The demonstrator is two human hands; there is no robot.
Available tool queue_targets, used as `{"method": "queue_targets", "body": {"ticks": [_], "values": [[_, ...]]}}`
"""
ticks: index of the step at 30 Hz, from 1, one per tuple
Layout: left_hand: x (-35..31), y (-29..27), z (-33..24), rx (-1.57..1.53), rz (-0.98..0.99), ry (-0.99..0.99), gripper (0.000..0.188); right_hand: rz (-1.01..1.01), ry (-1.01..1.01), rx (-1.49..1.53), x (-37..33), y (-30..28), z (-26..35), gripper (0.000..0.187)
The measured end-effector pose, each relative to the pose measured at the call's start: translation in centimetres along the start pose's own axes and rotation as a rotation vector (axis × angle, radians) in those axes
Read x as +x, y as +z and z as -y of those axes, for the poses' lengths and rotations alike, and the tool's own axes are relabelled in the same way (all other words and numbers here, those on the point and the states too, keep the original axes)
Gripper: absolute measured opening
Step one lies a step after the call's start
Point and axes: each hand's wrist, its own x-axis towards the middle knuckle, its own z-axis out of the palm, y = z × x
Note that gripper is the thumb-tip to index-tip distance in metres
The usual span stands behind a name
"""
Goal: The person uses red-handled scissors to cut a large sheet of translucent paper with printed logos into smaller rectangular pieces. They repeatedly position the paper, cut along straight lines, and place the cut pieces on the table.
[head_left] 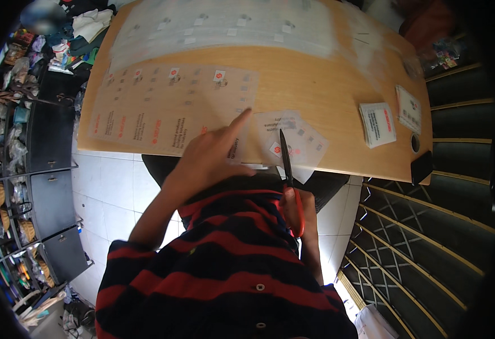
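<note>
My left hand [202, 153] is over the near right part of a translucent printed sheet [145, 101] on the wooden table. Its index finger stretches out toward the sheet's right edge and its thumb is apart; nothing is in it. Scissors [286, 155] with dark blades and red-orange handles are in my right hand [306, 206], close to my body at the table's front edge. Their blades point away from me and look closed. Beneath the tips, several cut pieces of printed sheet [309, 141] lie overlapping, one hanging over the edge.
A larger translucent sheet [213, 37] covers the table's far side. At the right are two stacks of printed cards [378, 125] [408, 107], a round hole [415, 143] and a flat black object [422, 168] at the corner. Cluttered shelves [21, 169] stand left, a folding metal gate [422, 237] right.
</note>
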Motion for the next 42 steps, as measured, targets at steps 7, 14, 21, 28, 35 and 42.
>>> {"method": "queue_targets", "body": {"ticks": [7, 14, 21, 28, 35, 42], "values": [[-3.6, 1.0, 5.1, 0.372, -0.23, 0.29, 0.054, 0.022, -0.08, -0.053, 2.1, -0.2, 1.4, 0.055], [-2.8, 3.1, 7.7, 0.052, -0.578, 0.258, 0.021, -0.34, -0.271, -0.204, 0.5, -0.5, 3.2, 0.028], [-2.7, 2.9, 7.8, -0.231, -0.836, 0.023, 0.012, -0.325, -0.495, -0.484, 2.3, -1.3, 2.3, 0.029], [-2.9, 3.1, 8.1, -0.329, -0.89, -0.022, 0.011, -0.275, -0.492, -0.455, 4.9, -1.7, 6.2, 0.025], [-4.0, 3.2, 8.8, -0.368, -1.019, -0.092, 0.014, -0.267, -0.543, -0.627, 3.6, -0.6, 5.9, 0.031], [-4.2, 0.2, 9.7, -0.727, -1.384, -0.199, 0.02, -0.019, -0.71, -0.796, 3.4, 0.4, 4.9, 0.043]]}}
